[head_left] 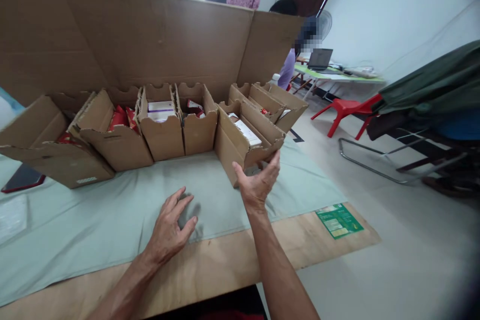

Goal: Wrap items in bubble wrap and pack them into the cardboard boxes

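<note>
My right hand [258, 182] grips the front lower corner of a small open cardboard box [240, 147] holding a white packet [247, 131]; the box is tilted toward me on the pale green cloth [112, 220]. My left hand [170, 230] rests on the cloth with fingers spread, holding nothing. A row of similar open boxes stands behind: one with red packets [120, 135], one with white packets [161, 127], one more [197, 127] beside it.
A tall cardboard sheet [150, 40] stands behind the boxes. A dark phone [22, 178] lies at the left. The wooden table edge [225, 265] carries a green label [339, 220]. People sit at a far table with a laptop [319, 58]; a red chair [347, 110] stands right.
</note>
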The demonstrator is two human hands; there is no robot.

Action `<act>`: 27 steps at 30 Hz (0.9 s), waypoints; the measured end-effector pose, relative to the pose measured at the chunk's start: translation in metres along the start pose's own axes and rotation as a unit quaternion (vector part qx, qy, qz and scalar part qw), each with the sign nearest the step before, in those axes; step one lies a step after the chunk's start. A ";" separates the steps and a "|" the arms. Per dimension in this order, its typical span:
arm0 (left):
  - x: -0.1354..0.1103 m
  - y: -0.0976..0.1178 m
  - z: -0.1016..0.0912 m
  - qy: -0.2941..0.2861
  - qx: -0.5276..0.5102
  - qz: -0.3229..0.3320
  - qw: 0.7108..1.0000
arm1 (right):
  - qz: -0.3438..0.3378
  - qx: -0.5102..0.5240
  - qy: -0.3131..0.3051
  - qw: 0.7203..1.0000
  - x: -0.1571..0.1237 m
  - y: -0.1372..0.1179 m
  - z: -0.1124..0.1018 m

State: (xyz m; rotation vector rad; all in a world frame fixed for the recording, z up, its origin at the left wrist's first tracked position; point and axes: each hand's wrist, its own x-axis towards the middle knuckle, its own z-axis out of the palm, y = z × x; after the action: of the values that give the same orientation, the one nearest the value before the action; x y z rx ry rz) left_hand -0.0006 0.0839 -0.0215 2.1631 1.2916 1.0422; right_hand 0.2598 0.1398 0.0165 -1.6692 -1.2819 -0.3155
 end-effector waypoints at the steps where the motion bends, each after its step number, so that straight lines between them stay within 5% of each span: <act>1: 0.000 0.000 0.000 -0.001 0.001 0.004 1.000 | 0.011 0.001 0.017 1.000 0.003 -0.004 0.004; 11: 0.000 0.002 0.001 0.010 0.016 0.034 0.999 | -0.080 -0.051 -0.093 0.991 -0.029 -0.011 -0.032; 19: -0.001 -0.001 0.001 0.019 0.033 0.022 0.999 | -0.062 -0.119 -0.197 0.971 0.015 -0.020 0.011; 27: 0.000 -0.002 0.000 0.018 0.034 0.020 0.999 | -0.076 -0.142 -0.219 0.962 0.038 -0.021 0.031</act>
State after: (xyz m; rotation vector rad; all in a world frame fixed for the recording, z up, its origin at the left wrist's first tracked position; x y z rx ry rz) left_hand -0.0018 0.0848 -0.0224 2.2375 1.3229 1.0727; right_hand 0.2468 0.1869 0.0383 -1.9574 -1.7663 -0.2351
